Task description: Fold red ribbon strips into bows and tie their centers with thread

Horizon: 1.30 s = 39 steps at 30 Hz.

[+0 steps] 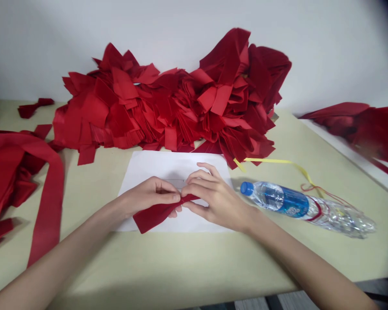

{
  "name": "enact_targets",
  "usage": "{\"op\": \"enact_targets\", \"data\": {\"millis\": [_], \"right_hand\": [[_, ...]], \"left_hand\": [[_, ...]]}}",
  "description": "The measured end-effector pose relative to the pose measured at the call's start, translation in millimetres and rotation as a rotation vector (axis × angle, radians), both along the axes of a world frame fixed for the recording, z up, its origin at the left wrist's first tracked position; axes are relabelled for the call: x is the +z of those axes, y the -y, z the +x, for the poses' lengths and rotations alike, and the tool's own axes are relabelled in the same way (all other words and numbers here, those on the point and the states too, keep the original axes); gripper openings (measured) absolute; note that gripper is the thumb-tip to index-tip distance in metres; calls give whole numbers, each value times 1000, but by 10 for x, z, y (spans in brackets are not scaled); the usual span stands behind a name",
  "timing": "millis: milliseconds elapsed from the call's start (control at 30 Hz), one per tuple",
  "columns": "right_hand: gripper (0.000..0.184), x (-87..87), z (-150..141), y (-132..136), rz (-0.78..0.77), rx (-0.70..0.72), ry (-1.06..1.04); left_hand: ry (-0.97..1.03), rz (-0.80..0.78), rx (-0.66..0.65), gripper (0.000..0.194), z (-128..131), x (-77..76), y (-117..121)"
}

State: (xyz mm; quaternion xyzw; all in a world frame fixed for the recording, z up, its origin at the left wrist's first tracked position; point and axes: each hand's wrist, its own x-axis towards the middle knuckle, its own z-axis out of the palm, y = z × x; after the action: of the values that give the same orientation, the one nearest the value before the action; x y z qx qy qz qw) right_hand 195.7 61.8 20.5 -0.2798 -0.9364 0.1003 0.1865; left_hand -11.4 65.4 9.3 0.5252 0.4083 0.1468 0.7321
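Observation:
A strip of red velvet ribbon (pixel 155 215) is pinched narrow at its middle, above a white sheet of paper (pixel 210 221). My left hand (pixel 151 193) is closed on it, thumb and fingers at the gathered part. From the other side my right hand (pixel 210 193) grips the same ribbon near the gather, with its upper fingers raised and bent. One wide end of the ribbon fans out toward the lower left. The other end is mostly hidden by my right hand. A thin line is drawn on the paper behind my fingers.
A large heap of red ribbon pieces (pixel 168 107) lies against the wall. Longer red ribbon (pixel 48 206) spreads at left, near a small gathered piece (pixel 35 107). A blue-capped plastic bottle (pixel 278 199) and a yellow strip (pixel 274 161) lie at right. More red ribbon (pixel 368 129) rests far right.

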Motion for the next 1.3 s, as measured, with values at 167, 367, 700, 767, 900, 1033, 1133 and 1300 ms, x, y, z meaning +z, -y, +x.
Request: {"op": "enact_targets", "data": {"millis": [167, 367, 700, 767, 900, 1033, 1133, 1300], "right_hand": [[16, 28, 13, -14, -104, -2, -23], [13, 38, 11, -26, -159, -43, -14], [13, -8, 15, -32, -29, -21, 35], [14, -10, 20, -35, -1, -1, 57], [14, -9, 32, -41, 56, 8, 57], [10, -18, 53, -68, 111, -76, 12], [7, -44, 88, -118, 35, -158, 3], [29, -75, 233, -254, -274, -341, 23]], "left_hand": [[-38, 57, 13, 24, -3, -25, -12], [9, 23, 44, 21, 20, -28, 10], [23, -7, 90, 21, 50, -77, 63], [46, -14, 94, 20, 61, -68, 64], [40, -15, 32, 28, 11, -38, 4], [-32, 59, -13, 26, -150, -17, -130], [-106, 92, 75, 22, -243, -32, -206], [-265, 300, 272, 23, -279, -115, -251]]}}
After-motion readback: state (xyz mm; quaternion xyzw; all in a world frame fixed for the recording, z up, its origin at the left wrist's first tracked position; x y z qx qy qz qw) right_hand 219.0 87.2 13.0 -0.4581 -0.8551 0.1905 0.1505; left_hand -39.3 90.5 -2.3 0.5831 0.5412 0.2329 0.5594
